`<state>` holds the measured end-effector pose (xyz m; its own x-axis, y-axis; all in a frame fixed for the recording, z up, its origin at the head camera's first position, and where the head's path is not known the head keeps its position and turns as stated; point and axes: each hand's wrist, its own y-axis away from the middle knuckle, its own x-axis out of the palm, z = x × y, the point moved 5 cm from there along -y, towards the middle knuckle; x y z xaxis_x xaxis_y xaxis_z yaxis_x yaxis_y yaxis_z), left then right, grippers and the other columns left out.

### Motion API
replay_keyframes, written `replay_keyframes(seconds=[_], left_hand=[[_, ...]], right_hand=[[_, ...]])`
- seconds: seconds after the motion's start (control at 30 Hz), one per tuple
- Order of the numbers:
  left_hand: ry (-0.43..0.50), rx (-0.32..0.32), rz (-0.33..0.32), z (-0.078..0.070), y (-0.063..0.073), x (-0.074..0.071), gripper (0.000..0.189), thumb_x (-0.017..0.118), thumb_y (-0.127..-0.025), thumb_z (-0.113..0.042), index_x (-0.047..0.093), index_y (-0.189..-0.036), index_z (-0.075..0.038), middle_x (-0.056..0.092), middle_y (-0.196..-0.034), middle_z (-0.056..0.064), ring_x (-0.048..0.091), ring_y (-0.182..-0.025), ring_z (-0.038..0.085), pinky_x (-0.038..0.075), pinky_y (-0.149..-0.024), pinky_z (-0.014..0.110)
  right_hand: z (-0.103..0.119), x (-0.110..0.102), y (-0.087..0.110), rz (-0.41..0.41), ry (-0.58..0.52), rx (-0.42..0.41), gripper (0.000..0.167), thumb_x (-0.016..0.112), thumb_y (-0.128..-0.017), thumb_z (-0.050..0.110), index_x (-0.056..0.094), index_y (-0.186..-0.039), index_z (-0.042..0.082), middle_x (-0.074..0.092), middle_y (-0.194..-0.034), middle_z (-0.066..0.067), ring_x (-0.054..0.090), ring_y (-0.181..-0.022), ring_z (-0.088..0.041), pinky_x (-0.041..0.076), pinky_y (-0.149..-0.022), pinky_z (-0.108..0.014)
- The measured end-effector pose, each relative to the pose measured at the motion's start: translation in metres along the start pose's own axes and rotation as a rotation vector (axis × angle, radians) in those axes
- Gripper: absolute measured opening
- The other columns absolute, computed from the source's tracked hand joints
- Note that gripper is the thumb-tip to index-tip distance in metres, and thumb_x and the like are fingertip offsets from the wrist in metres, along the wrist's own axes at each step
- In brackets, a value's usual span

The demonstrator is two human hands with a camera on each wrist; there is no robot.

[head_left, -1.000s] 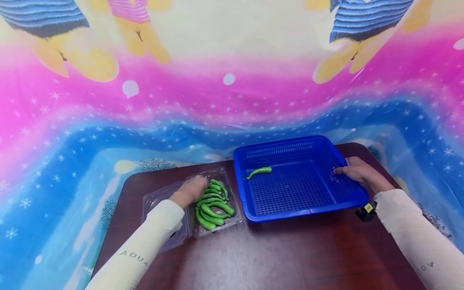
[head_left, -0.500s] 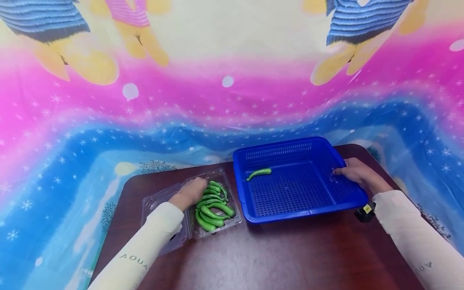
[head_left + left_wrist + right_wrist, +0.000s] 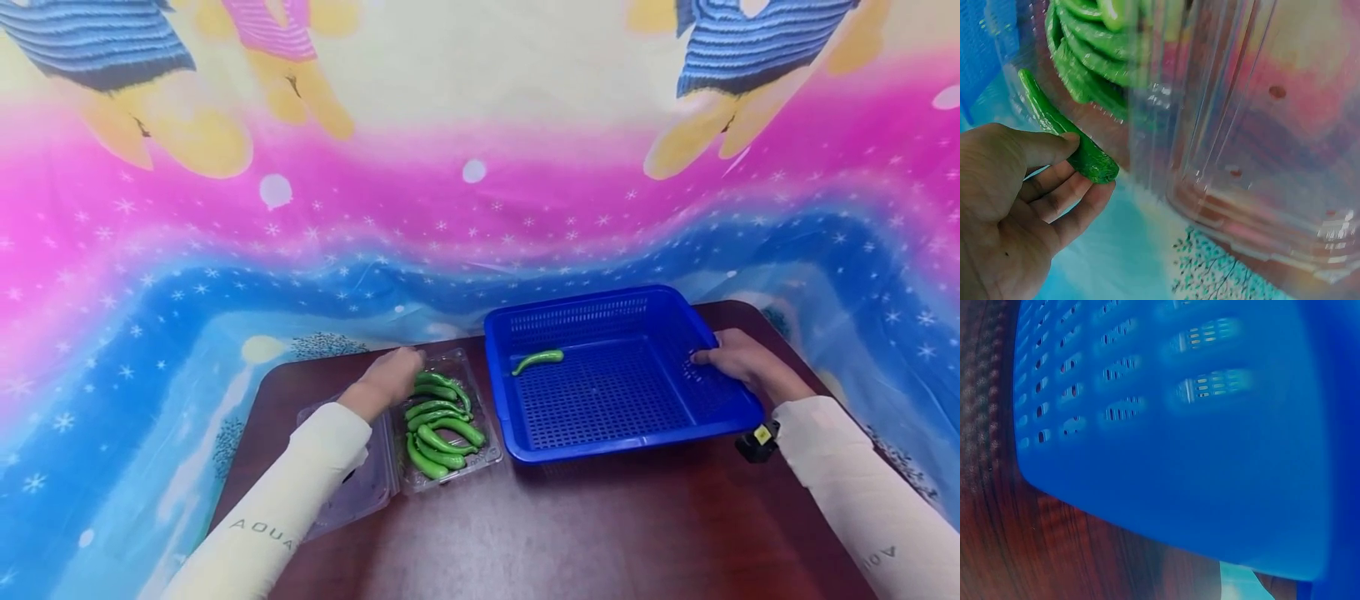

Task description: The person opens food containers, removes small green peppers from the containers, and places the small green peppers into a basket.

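Note:
My left hand (image 3: 386, 379) is above the back of a clear plastic clamshell box (image 3: 486, 457). In the left wrist view its thumb and fingers pinch one green chili pepper (image 3: 1094, 161). Several more green chili peppers (image 3: 442, 458) lie side by side in the box. My right hand (image 3: 750, 362) grips the right rim of a blue plastic basket (image 3: 600, 396), its thumb on the inside. A single curved green chili pepper (image 3: 542, 358) lies in the basket near its back left. The right wrist view shows only the basket's slotted outer wall (image 3: 1166, 450), not the hand.
The box's transparent lid (image 3: 352, 502) lies folded open to the left. Everything stands on a dark reddish-brown table (image 3: 540, 533) with rounded far corners. A colourful printed cloth (image 3: 420, 200) hangs close behind and around the table.
My left hand has drawn up and slightly left from the peppers, taking one chili pepper with it. The right hand keeps its grip on the basket, which stays in place.

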<state>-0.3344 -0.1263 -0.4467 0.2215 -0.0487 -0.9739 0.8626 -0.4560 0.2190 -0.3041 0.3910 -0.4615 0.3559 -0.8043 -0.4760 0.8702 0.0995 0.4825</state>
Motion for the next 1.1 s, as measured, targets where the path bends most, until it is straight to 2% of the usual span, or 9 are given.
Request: replay_keyframes(seconds=[0.17, 0.33, 0.47, 0.6, 0.67, 0.87, 1.03, 1.1], left_hand=[[0.026, -0.022, -0.002, 0.004, 0.001, -0.018, 0.025, 0.064, -0.089, 0.012, 0.066, -0.11, 0.0, 0.066, -0.096, 0.013, 0.062, -0.079, 0.021, 0.052, -0.061, 0.031], [0.015, -0.005, -0.053, 0.001, 0.002, -0.044, 0.03, 0.065, -0.088, 0.009, 0.064, -0.117, 0.002, 0.067, -0.098, 0.014, 0.064, -0.08, 0.022, 0.055, -0.063, 0.031], [0.005, 0.016, -0.117, -0.003, 0.001, -0.065, 0.031, 0.063, -0.09, 0.008, 0.063, -0.12, 0.003, 0.068, -0.104, 0.016, 0.067, -0.091, 0.027, 0.06, -0.075, 0.036], [0.019, 0.033, -0.168, -0.009, -0.003, -0.082, 0.026, 0.058, -0.091, 0.009, 0.066, -0.116, 0.004, 0.069, -0.107, 0.018, 0.068, -0.099, 0.031, 0.06, -0.087, 0.041], [0.018, 0.045, -0.18, -0.013, -0.005, -0.088, 0.026, 0.057, -0.092, 0.009, 0.066, -0.116, 0.004, 0.069, -0.109, 0.018, 0.068, -0.101, 0.032, 0.059, -0.089, 0.042], [0.011, 0.098, -0.206, -0.036, -0.016, -0.104, 0.022, 0.062, -0.092, 0.007, 0.065, -0.114, 0.005, 0.069, -0.105, 0.019, 0.069, -0.097, 0.032, 0.06, -0.086, 0.04], [0.062, 0.114, -0.182, -0.056, -0.028, -0.107, 0.02, 0.063, -0.093, 0.006, 0.064, -0.113, 0.003, 0.068, -0.105, 0.016, 0.068, -0.097, 0.028, 0.061, -0.085, 0.035], [0.085, 0.111, -0.172, -0.064, -0.031, -0.109, 0.019, 0.059, -0.095, 0.008, 0.065, -0.112, 0.002, 0.067, -0.105, 0.014, 0.067, -0.094, 0.026, 0.06, -0.083, 0.033]], right_hand=[[-0.001, 0.0, 0.0, 0.008, -0.015, 0.01, 0.061, 0.05, -0.107, 0.017, 0.024, -0.15, -0.017, 0.071, -0.108, -0.023, 0.076, -0.087, -0.029, 0.064, -0.078, -0.049], [-0.001, -0.001, 0.001, 0.007, -0.017, 0.016, 0.062, 0.05, -0.107, 0.017, 0.023, -0.15, -0.017, 0.071, -0.108, -0.024, 0.076, -0.087, -0.029, 0.064, -0.078, -0.049], [-0.002, 0.0, 0.0, 0.002, -0.012, 0.007, 0.059, 0.05, -0.106, 0.017, 0.026, -0.148, -0.018, 0.071, -0.105, -0.023, 0.076, -0.085, -0.028, 0.064, -0.077, -0.048], [-0.003, 0.001, -0.001, 0.003, -0.026, 0.013, 0.055, 0.049, -0.107, 0.015, 0.029, -0.146, -0.018, 0.072, -0.101, -0.019, 0.076, -0.085, -0.028, 0.064, -0.077, -0.047], [-0.004, 0.002, 0.0, 0.003, -0.029, 0.021, 0.055, 0.049, -0.107, 0.015, 0.028, -0.147, -0.017, 0.072, -0.102, -0.02, 0.076, -0.085, -0.028, 0.064, -0.077, -0.047], [-0.002, 0.002, 0.001, -0.005, 0.007, 0.012, 0.059, 0.05, -0.107, 0.016, 0.026, -0.148, -0.018, 0.071, -0.106, -0.025, 0.076, -0.085, -0.028, 0.064, -0.076, -0.047], [-0.001, 0.0, 0.001, -0.009, 0.011, 0.013, 0.061, 0.05, -0.107, 0.017, 0.024, -0.149, -0.018, 0.07, -0.107, -0.026, 0.076, -0.084, -0.028, 0.064, -0.076, -0.047], [-0.002, 0.0, 0.001, -0.006, 0.006, 0.016, 0.062, 0.05, -0.107, 0.017, 0.024, -0.15, -0.018, 0.07, -0.109, -0.026, 0.076, -0.085, -0.028, 0.064, -0.077, -0.047]])
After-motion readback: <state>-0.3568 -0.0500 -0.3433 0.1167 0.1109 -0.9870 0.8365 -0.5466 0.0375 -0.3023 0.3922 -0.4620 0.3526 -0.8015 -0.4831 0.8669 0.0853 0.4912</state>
